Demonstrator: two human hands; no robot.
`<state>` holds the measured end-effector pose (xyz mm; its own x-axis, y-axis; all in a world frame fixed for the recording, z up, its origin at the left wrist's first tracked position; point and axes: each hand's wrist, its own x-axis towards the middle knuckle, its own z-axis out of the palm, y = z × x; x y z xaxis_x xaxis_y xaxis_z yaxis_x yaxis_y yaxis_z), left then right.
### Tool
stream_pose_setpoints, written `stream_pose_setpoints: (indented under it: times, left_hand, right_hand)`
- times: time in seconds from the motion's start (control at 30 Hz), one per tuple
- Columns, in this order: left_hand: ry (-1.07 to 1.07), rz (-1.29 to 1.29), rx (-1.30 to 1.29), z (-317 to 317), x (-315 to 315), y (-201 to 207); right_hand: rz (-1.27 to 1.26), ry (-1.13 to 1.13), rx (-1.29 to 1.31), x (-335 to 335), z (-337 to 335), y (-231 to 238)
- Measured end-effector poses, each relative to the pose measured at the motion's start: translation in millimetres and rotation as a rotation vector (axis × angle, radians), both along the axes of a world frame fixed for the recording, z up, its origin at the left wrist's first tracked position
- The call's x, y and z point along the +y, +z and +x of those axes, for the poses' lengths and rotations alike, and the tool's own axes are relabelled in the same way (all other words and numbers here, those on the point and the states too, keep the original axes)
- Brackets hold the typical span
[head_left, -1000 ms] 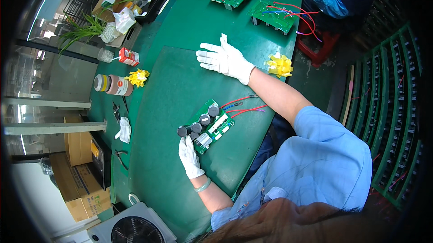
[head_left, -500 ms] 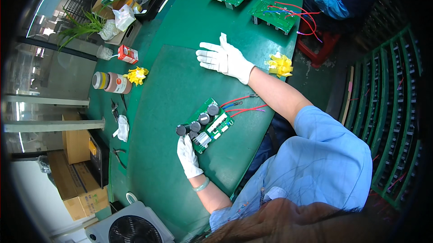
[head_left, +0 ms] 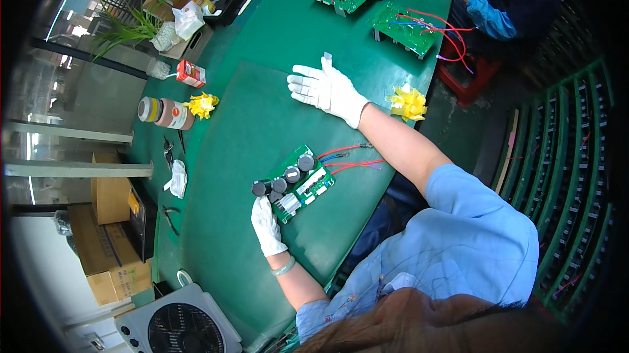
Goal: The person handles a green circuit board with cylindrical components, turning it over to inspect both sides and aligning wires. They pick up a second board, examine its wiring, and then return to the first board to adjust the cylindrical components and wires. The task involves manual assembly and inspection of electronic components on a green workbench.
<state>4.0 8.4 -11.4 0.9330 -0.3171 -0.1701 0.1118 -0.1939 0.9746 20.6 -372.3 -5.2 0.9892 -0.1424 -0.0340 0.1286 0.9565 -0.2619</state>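
Green circuit board (head_left: 296, 185), one: located at the fingertips of the white-gloved left hand (head_left: 267, 227), laid against its left end; whether it was pinched could not be told. White-gloved right hand (head_left: 331, 93): spread wide, ahead of the board. Labelled bottle (head_left: 173, 114), printed carton (head_left: 191, 74): seen ahead-left of the left hand, lettering too small to be read.

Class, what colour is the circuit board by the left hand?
The board is green, showing best in the head view.
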Motion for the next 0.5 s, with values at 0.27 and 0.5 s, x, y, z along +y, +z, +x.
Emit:
stream_pose_setpoints:
  times: [0.27, 0.5]
  left_hand:
    - [0.043, -0.067, -0.027, 2.3, 3.7, -16.2]
    - [0.129, 0.009, 0.076, -26.1, -5.8, 23.2]
  right_hand:
    - [0.063, 0.013, 0.026, 0.6, 1.0, 5.2]
    - [0.144, 0.031, 0.001, -3.4, 1.3, 3.1]
